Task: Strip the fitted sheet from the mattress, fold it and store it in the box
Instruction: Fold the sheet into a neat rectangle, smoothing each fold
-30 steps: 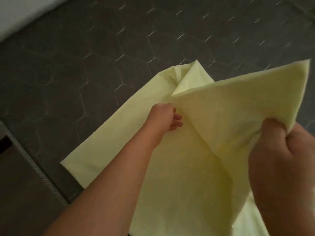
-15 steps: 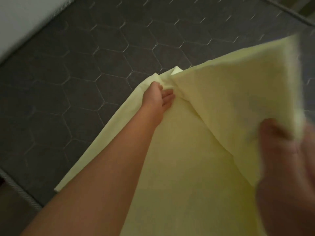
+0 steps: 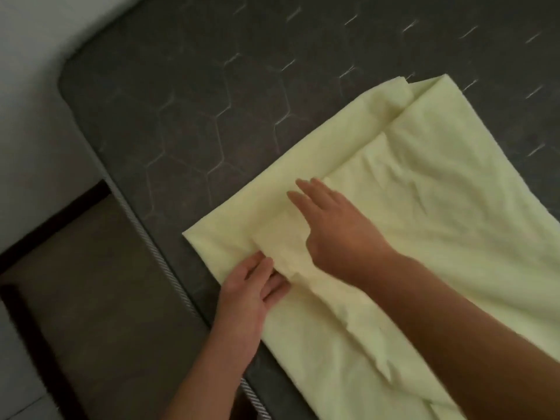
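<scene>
The pale yellow fitted sheet (image 3: 424, 213) lies folded in layers on the bare dark grey mattress (image 3: 188, 101), with a loose folded flap running down its left part. My left hand (image 3: 254, 286) rests flat on the sheet's near left corner, fingers straight, at the foot of that flap. My right hand (image 3: 333, 225) reaches across from the right with fingers stretched out flat over the flap's upper part. Neither hand grips cloth. The box is not in view.
The mattress edge with striped piping (image 3: 145, 237) runs diagonally at the left. Beside it lies a lower brown surface with a dark frame (image 3: 36, 225). A light wall or floor (image 3: 27, 86) fills the far left.
The raised half of the sheet has come down flat onto the mattress. My right hand let go of it and now lies open on the fold. My left hand drew back to the near corner.
</scene>
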